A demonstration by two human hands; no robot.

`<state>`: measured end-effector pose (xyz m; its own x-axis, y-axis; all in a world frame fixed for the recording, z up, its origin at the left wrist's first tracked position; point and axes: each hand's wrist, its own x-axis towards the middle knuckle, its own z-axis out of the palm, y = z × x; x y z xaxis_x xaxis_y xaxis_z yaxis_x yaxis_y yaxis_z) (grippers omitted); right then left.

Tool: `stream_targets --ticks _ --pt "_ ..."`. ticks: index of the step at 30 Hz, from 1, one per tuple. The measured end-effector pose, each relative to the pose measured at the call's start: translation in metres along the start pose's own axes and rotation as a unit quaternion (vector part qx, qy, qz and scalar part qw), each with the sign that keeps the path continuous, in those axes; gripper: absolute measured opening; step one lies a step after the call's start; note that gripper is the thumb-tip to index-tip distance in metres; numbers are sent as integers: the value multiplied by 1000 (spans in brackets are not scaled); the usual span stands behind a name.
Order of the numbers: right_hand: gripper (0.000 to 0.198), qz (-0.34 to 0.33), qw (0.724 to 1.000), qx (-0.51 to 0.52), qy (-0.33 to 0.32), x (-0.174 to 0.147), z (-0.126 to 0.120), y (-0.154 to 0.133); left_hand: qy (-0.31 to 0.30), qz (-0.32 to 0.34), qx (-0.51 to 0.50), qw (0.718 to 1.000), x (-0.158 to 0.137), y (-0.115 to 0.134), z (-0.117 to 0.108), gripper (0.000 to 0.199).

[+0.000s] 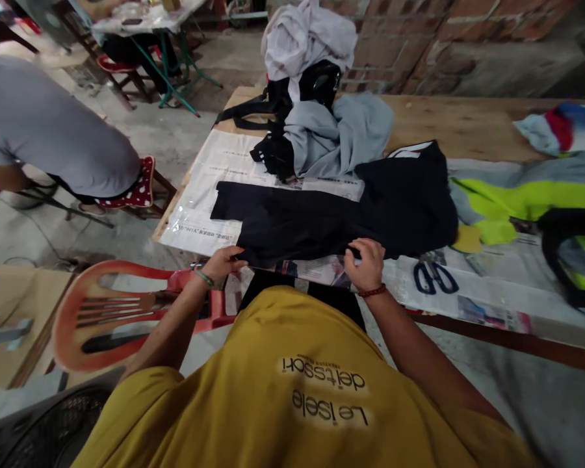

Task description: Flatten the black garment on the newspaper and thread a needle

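Note:
A dark garment that looks like trousers (302, 218) lies flat along the table, its narrow end to the left and its wide end to the right. My left hand (221, 263) pinches its near edge close to the left end, thumb and fingers together. Farther right, my right hand (365, 263) has its fingers curled over the same near edge, where the garment widens. Some white lining shows at the garment's far right corner. Dark-handled scissors (436, 278) lie to the right of my right hand.
Newspaper under clear plastic covers the wooden table (463, 123). Grey cloth (341, 133) and a white cloth bundle (309, 42) are piled behind the garment. Yellow-green and grey clothing (511, 198) lies right. A red plastic chair (112, 309) stands left; a seated person (63, 136) is beyond.

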<state>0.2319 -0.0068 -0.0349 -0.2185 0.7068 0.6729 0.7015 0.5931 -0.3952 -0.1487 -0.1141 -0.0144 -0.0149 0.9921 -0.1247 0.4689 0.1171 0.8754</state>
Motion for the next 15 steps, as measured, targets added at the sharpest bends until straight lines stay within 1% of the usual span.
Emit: stream_targets --ticks 2,4,6,8,11,13,15 --pt "6 -35 998 48 -29 16 3 -30 33 35 41 998 -6 -3 7 21" --pt "8 -58 989 93 -96 33 16 -62 50 61 56 995 -12 -6 14 19" --pt "11 -93 971 119 -188 46 39 -92 63 75 60 993 -18 -8 21 17" --pt "12 -125 947 120 -269 55 67 -115 74 75 55 993 -22 -8 27 15" --pt "15 -151 920 90 -351 57 106 -138 105 58 30 992 -25 -6 33 13" --pt "21 -148 910 70 -380 56 126 -146 135 40 8 990 -27 -4 37 13" --pt "17 -129 909 58 -393 55 138 -148 160 20 -15 987 -27 -3 39 13"
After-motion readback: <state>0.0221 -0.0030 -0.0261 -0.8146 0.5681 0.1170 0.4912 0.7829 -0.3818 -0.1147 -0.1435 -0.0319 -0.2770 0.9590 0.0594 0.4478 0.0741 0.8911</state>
